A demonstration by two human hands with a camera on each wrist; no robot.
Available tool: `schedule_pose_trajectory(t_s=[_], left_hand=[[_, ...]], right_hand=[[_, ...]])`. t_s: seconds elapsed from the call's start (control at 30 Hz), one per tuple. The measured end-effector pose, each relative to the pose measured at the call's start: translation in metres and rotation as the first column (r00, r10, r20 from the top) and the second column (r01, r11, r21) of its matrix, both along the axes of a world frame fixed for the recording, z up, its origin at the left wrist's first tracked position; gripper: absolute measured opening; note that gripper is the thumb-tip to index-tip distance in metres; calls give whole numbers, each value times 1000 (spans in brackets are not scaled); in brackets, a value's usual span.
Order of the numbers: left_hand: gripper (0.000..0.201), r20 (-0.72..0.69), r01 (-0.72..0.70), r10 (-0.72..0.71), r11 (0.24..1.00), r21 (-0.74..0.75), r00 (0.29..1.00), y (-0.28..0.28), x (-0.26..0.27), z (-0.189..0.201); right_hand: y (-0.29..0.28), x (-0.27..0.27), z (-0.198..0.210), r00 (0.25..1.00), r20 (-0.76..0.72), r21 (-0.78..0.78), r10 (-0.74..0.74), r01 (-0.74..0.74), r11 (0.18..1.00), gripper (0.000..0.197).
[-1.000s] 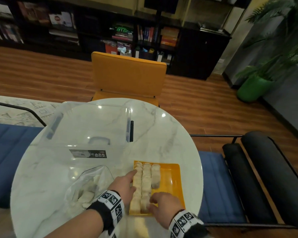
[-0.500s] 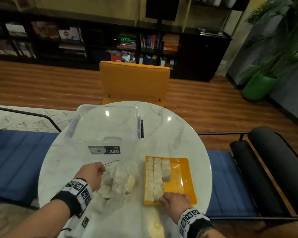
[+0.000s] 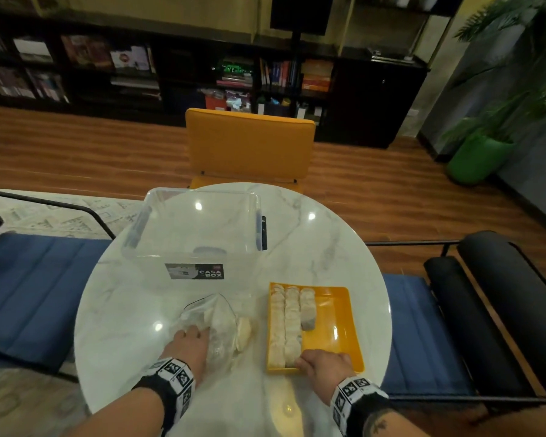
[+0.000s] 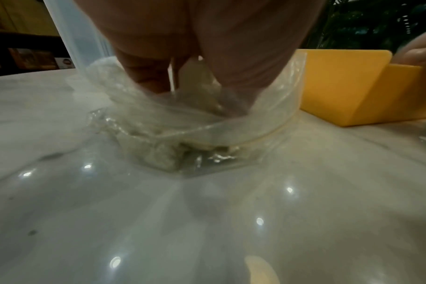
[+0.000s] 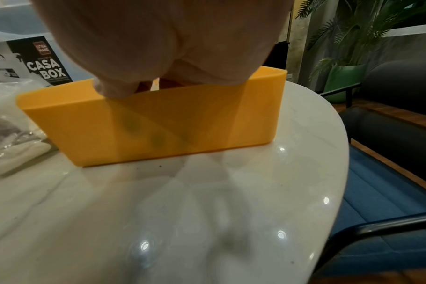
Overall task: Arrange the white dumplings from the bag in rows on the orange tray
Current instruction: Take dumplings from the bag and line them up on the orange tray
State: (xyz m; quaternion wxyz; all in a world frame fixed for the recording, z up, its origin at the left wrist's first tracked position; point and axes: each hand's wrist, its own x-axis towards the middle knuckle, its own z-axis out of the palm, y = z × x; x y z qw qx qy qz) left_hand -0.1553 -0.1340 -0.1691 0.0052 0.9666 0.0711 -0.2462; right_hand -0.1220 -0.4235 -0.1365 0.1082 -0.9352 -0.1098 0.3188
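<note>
An orange tray (image 3: pixel 338 326) sits on the right of the round marble table (image 3: pixel 312 241). White dumplings (image 3: pixel 292 323) fill two long rows in it, and a third short row lies beside them. My right hand (image 3: pixel 306 362) grips the tray's near wall (image 5: pixel 158 124), fingers curled over the rim. Left of the tray lies a clear plastic bag (image 3: pixel 215 320) with more dumplings (image 4: pixel 158 151) inside. My left hand (image 3: pixel 199 332) is inside the bag's mouth, thumb and fingers around a pale dumpling (image 4: pixel 195 78). Another dumpling (image 3: pixel 244 334) shows at the bag's right side.
A clear plastic storage box (image 3: pixel 196 222) with a "CASA BOX" label stands behind the bag. An orange chair (image 3: pixel 249 146) faces the table's far side. Blue cushioned benches (image 3: pixel 38 279) flank the table, and a green plant pot (image 3: pixel 476 159) stands far right.
My left hand left the dumpling rows on the tray, moved left to the bag and went into its mouth. The right hand stayed on the tray's near edge.
</note>
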Motion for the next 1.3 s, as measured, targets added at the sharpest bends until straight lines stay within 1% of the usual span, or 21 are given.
schedule_pose_trajectory(t_s=[0.1,0.17,0.27,0.37,0.43,0.5,0.57,0.67,0.7,0.83,0.97,1.07,1.17,1.23,1.27,1.3], left_hand=[[53,28,-16,19,995,-99,999,7,3,-1],[48,69,-85,102,973,-214,992,11,3,0],[41,93,-215,276,886,-410,957,18,5,6],[35,95,-301,411,789,-536,907,22,9,17],[31,68,-362,490,725,-586,869,25,10,24],[21,40,-405,548,663,-630,835,27,11,30],[16,42,-415,577,634,-653,816,29,11,36],[27,73,-387,593,609,-692,802,30,10,44],[28,71,-383,596,598,-705,800,30,10,46],[16,50,-406,646,536,-740,762,29,9,52],[18,16,-437,696,467,-769,717,25,11,53],[20,17,-451,709,467,-761,705,25,13,50],[19,54,-410,706,470,-781,706,25,16,48],[20,97,-406,694,521,-751,713,25,16,50],[19,110,-409,698,533,-741,708,25,17,52],[18,115,-408,713,517,-753,692,25,17,52]], right_hand=[[0,2,2,1000,-17,7,5,-5,1000,31],[-1,3,4,1000,-17,12,5,-5,1000,33],[-1,2,2,1000,-13,11,2,-1,1000,36],[-1,1,0,1000,6,7,7,-7,1000,34],[0,1,3,1000,-2,4,10,-10,1000,35],[0,1,7,1000,-10,6,11,-11,1000,37],[-1,2,8,1000,-20,9,16,-16,1000,33],[-1,3,4,999,-36,1,25,-25,1000,27],[-1,3,3,999,-34,-2,27,-27,1000,27],[-1,5,-1,999,-28,2,22,-22,1000,33],[-1,5,1,999,-29,25,16,-16,1000,32],[-2,5,1,999,-35,23,22,-21,1000,28],[-2,5,0,999,-36,18,26,-25,1000,29],[-2,5,0,999,-38,13,26,-26,1000,29],[-2,5,1,999,-40,9,26,-25,1000,29],[-1,5,1,999,-42,6,25,-24,1000,29]])
